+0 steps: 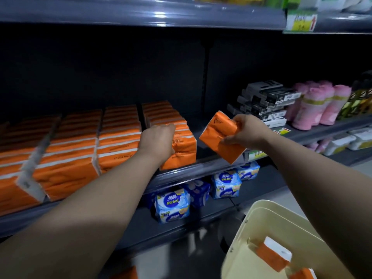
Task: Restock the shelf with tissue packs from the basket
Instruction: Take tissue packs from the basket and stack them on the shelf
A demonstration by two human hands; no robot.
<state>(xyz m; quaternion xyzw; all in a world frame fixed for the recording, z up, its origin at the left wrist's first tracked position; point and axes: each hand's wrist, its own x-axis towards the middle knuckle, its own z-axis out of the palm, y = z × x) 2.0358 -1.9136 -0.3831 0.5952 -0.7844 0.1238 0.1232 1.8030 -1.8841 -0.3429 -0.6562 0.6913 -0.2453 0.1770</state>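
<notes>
Rows of orange tissue packs (118,141) fill the left of the middle shelf (203,168). My left hand (158,140) is closed on the front orange pack (184,153) of the rightmost row, at the shelf's edge. My right hand (244,130) holds another orange tissue pack (218,137) tilted in the air, just right of that row and above a bare stretch of shelf. A cream basket (247,238) sits at the lower right with orange packs (271,256) inside.
Black boxes (263,101) and pink rolls (320,105) stand on the shelf to the right. Blue and white packs (173,206) lie on the shelf below. A shelf with a yellow price tag (301,22) hangs overhead. A grey divider (34,158) separates the left rows.
</notes>
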